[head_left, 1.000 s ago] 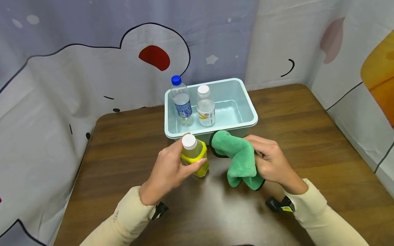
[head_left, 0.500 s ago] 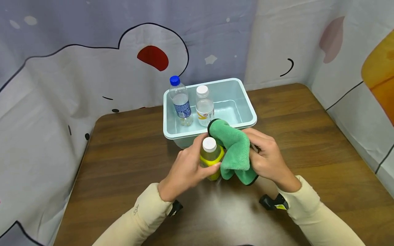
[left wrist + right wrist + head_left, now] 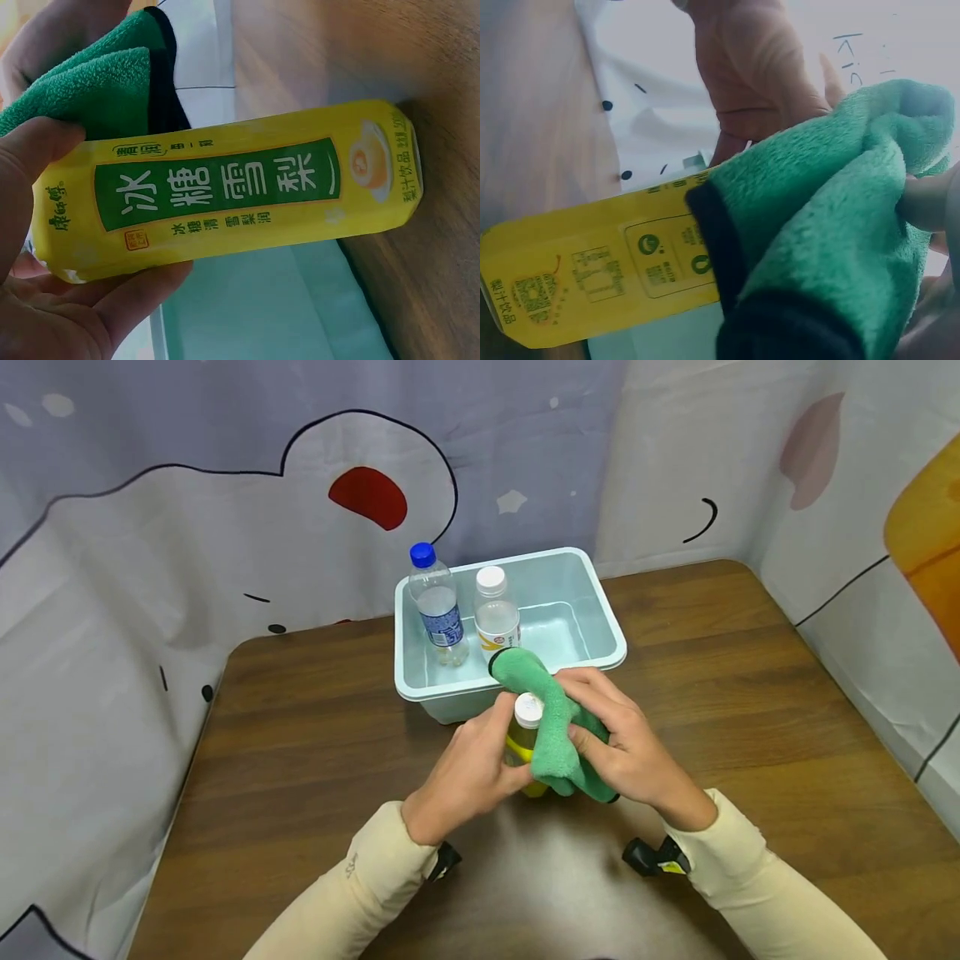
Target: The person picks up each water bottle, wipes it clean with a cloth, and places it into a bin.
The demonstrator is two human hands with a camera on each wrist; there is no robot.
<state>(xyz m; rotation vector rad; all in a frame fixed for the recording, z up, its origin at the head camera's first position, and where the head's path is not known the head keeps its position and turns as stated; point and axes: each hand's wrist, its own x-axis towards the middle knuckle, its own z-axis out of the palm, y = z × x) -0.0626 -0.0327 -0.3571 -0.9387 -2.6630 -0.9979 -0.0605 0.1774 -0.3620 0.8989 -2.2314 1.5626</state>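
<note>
My left hand [image 3: 468, 768] grips a yellow-labelled drink bottle [image 3: 225, 187] with a white cap, thumb on one side and fingers on the other. The label in the left wrist view is yellow with a green panel of white characters. In my right hand [image 3: 626, 747] is a green plush cloth [image 3: 555, 735] with black edging. The cloth lies against the bottle's right side, covering part of it in the head view. The right wrist view shows the folded cloth [image 3: 832, 202] over the upper end of the bottle, my right thumb pressing into it.
Behind the hands a pale blue plastic basin [image 3: 600, 618] stands on the wooden table [image 3: 315, 718]. Inside it are a clear bottle with a blue cap [image 3: 438, 610] and one with a white cap [image 3: 497, 610]. A patterned curtain [image 3: 225, 543] hangs along the table's back.
My left hand has carried the bottle to the right, up to the cloth. The right hand has moved slightly left, and the cloth now touches the bottle and overlaps it.
</note>
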